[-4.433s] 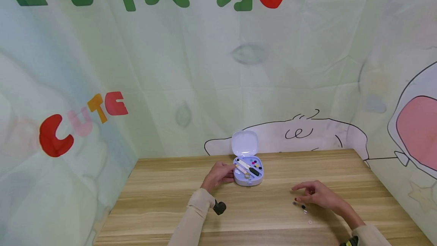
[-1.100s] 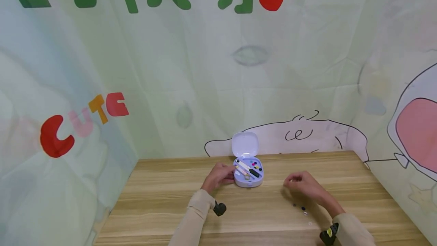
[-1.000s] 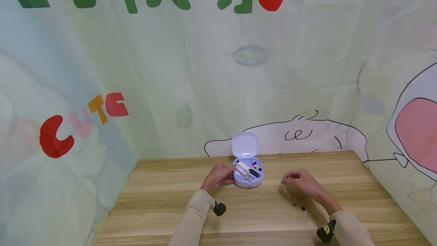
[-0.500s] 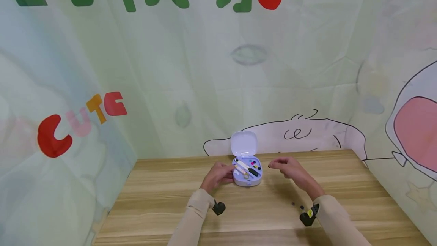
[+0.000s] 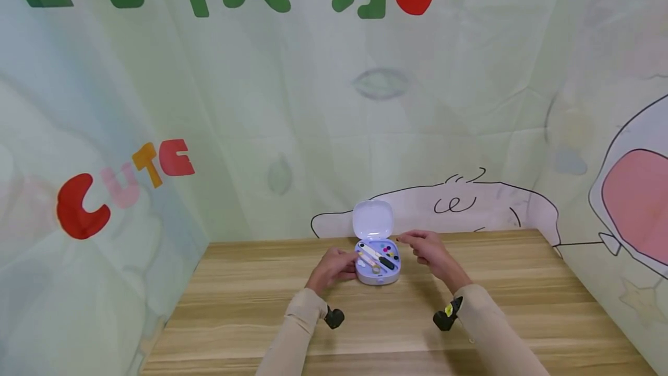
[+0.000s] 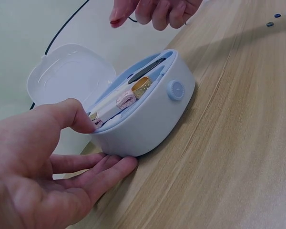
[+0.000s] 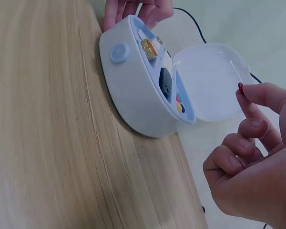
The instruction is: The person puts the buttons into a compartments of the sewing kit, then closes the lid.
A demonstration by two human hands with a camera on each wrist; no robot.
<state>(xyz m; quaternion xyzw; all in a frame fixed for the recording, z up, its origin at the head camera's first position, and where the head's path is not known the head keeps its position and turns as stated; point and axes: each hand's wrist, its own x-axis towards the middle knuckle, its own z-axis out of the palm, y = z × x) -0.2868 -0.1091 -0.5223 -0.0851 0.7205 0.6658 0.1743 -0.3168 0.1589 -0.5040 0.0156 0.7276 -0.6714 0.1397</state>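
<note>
A white and pale-blue sewing box [image 5: 378, 279] stands with its lid [image 5: 373, 219] raised at the back of the table. My left hand [image 5: 330, 270] holds its left side, thumb at the rim and fingers low on the wall. My right hand [image 5: 430, 254] is just right of the box, pinching a small dark red button [image 7: 240, 87] between thumb and index finger. Inside the box lie a gold thimble [image 6: 142, 87], a rolled tape measure [image 6: 126, 101], a black-handled tool [image 7: 165, 82] and several coloured buttons [image 7: 179, 102] in the right compartment.
Two dark buttons lie on the wooden table, one of them a blue button [image 6: 277, 15]. A pale ring-like button [image 5: 472, 340] shows beside the right sleeve [image 5: 496, 324]. A printed cloth backdrop [image 5: 292, 190] rises behind the table.
My right hand has picked something small from the loose buttons at the right and moved left and away from me to the box. The left hand has stayed at the box.
</note>
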